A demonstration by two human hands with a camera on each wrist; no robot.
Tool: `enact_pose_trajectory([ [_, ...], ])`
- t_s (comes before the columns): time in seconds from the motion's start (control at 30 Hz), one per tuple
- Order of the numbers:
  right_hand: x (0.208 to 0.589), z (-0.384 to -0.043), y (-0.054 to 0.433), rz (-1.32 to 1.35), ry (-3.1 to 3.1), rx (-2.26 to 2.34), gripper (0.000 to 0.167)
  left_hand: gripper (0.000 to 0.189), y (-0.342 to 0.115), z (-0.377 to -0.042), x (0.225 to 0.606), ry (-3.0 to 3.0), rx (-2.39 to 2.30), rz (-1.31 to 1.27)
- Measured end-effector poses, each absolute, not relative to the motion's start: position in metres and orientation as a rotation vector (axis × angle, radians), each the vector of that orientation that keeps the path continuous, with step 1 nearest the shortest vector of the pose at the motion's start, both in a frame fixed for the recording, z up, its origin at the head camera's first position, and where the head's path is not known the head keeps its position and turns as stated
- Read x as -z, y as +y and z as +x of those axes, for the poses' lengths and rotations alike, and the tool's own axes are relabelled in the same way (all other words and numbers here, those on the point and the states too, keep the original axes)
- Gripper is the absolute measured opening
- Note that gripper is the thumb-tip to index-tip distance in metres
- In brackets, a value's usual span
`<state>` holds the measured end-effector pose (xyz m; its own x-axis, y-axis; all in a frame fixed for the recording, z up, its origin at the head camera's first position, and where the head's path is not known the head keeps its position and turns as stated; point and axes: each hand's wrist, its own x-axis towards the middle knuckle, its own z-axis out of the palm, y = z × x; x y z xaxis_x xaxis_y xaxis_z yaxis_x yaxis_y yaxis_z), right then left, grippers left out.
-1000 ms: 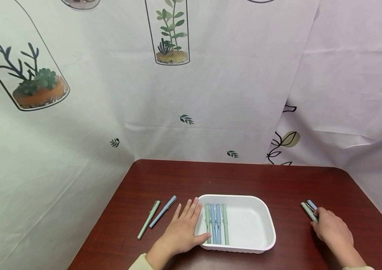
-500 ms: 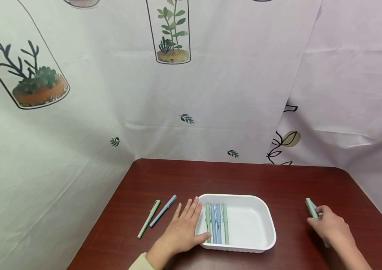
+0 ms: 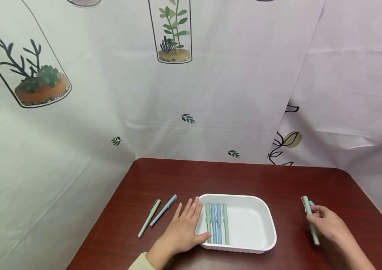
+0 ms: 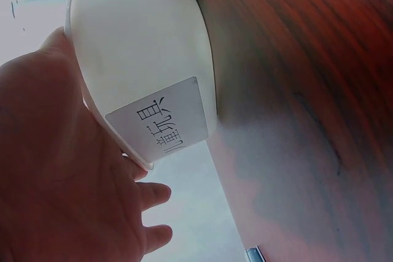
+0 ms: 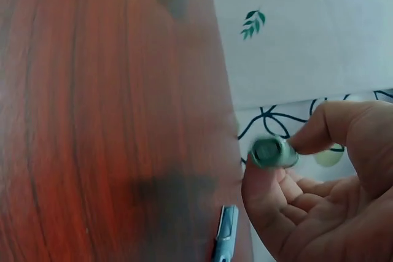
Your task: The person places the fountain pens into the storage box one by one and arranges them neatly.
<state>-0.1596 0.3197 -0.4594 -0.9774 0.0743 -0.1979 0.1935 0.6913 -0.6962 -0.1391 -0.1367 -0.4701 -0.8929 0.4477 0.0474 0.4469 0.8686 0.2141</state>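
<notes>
My right hand (image 3: 330, 225) pinches a light green pen (image 3: 314, 234) between thumb and fingers. In the right wrist view, that pen (image 5: 268, 153) points end-on at the camera, raised over the table. A light blue pen (image 5: 226, 234) lies on the wood below, mostly behind my fingers in the head view. With fingers spread, my left hand (image 3: 182, 230) rests on the left rim of a white plastic tray (image 3: 250, 225). Green and blue pens (image 3: 218, 224) stand side by side along the tray's left part.
Left of the tray, a green pen (image 3: 149, 218) and a blue pen (image 3: 163, 210) lie on the dark red table (image 3: 238, 178). A label with printed characters (image 4: 161, 121) is on the tray's side. Patterned white cloth (image 3: 211, 93) hangs behind.
My right hand has picked up the green pen from beside the blue one and tilted it more upright in the view. The left hand and tray have stayed in place.
</notes>
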Motion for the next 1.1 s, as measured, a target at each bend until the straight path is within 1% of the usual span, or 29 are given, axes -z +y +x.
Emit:
enact_pose_trajectory([
  [0.17, 0.456, -0.160, 0.313, 0.168, 2.515, 1.410, 0.063, 0.093, -0.136, -0.139, 0.468, 3.026, -0.352, 0.727],
  [0.43, 0.449, -0.154, 0.304, 0.138, 2.429, 1.602, 0.051, 0.094, -0.136, -0.139, 0.467, 3.018, -0.349, 0.712],
  [0.53, 0.448, -0.152, 0.301, 0.124, 2.426, 1.637, 0.049, 0.094, -0.135, -0.139, 0.466, 3.020, -0.348, 0.711],
  [0.9, 0.446, -0.151, 0.288, 0.015, 2.394, 1.705, 0.060, 0.094, -0.136, -0.139, 0.468, 3.020, -0.349, 0.710],
  [1.1, 0.442, -0.149, 0.279, -0.036, 2.401, 1.703, 0.060, 0.094, -0.136, -0.140, 0.470, 3.019, -0.355, 0.711],
])
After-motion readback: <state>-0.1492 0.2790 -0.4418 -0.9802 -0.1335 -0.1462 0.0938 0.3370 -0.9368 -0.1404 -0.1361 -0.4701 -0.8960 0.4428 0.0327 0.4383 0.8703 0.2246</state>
